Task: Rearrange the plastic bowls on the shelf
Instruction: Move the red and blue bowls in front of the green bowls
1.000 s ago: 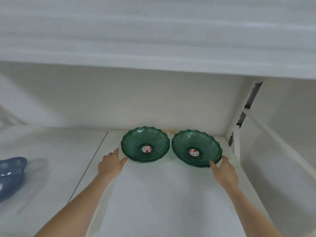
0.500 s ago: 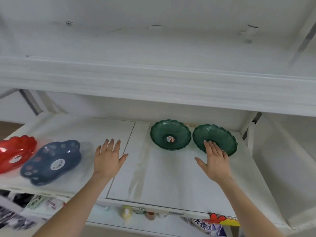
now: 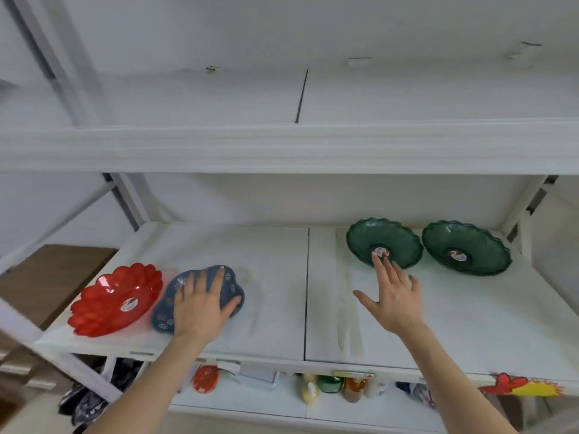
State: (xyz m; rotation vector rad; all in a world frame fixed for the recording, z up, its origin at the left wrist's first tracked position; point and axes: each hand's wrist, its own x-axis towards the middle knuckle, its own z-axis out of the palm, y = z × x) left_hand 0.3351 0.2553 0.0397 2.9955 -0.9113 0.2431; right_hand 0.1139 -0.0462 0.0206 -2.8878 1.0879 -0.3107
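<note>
Your left hand (image 3: 200, 303) lies flat over the dark blue flower-patterned plastic bowl (image 3: 200, 296) at lower left of the frame, fingers spread, the grip not closed on it. That bowl sits touching the red scalloped translucent plastic bowl (image 3: 116, 299) near the front edge of the white shelf (image 3: 275, 277). Your right hand (image 3: 391, 296) hovers open, empty, in front of two dark green scalloped plastic bowls (image 3: 385, 242) at right of centre. The risk as I judge it: pressing down without a hold could skid the blue bowl into the red one — nudging it off the edge.
</note>
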